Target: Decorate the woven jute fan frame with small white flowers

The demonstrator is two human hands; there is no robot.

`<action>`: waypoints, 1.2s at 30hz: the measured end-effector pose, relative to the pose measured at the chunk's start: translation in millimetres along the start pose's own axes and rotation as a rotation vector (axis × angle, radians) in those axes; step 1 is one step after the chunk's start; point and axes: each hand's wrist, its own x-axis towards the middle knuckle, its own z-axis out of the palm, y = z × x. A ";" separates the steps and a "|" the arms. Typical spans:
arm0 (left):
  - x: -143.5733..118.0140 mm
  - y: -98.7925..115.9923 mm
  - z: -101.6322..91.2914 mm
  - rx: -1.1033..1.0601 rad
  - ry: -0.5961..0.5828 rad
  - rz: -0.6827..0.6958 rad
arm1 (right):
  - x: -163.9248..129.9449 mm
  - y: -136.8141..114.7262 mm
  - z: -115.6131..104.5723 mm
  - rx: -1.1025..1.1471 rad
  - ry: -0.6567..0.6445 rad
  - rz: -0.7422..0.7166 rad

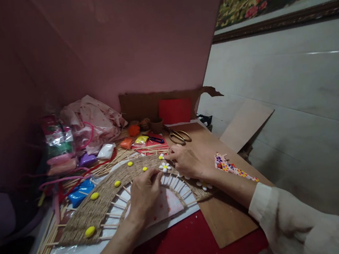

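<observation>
A fan-shaped woven arch [110,198] of brown cord on thin sticks lies on the table, dotted with yellow ovals [94,196]. Near its top is a flower [164,167] with white petals and a yellow centre. My left hand [144,195] is over the arch's inner edge, thumb and fingers pinched together; what they may hold is too small to make out. Just right of the flower, my right hand [187,161] has its fingertips against another yellow centre [161,157] with a bit of white beside it. Its curled fingers hide any held piece. More white flowers [203,185] show under my right forearm.
Gold-handled scissors [179,136] rest on a brown board [229,219] at the right. Coloured clay packets, including a blue one [80,193] and a white one [106,151], lie at the back left among loose sticks [46,249]. Flower-patterned fabric [234,168] lies beyond my right forearm.
</observation>
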 end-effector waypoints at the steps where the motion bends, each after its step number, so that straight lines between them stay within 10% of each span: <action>1: -0.2 0.4 -0.3 0.002 -0.002 -0.001 | 0.3 -0.3 0.4 -0.004 -0.002 0.001; 30: -1.4 1.1 -0.5 0.005 -0.010 -0.003 | -1.2 3.6 -0.3 0.109 0.064 0.036; 36: -1.5 3.5 -2.2 -0.024 0.013 -0.037 | -5.7 0.3 -13.2 0.253 0.290 0.089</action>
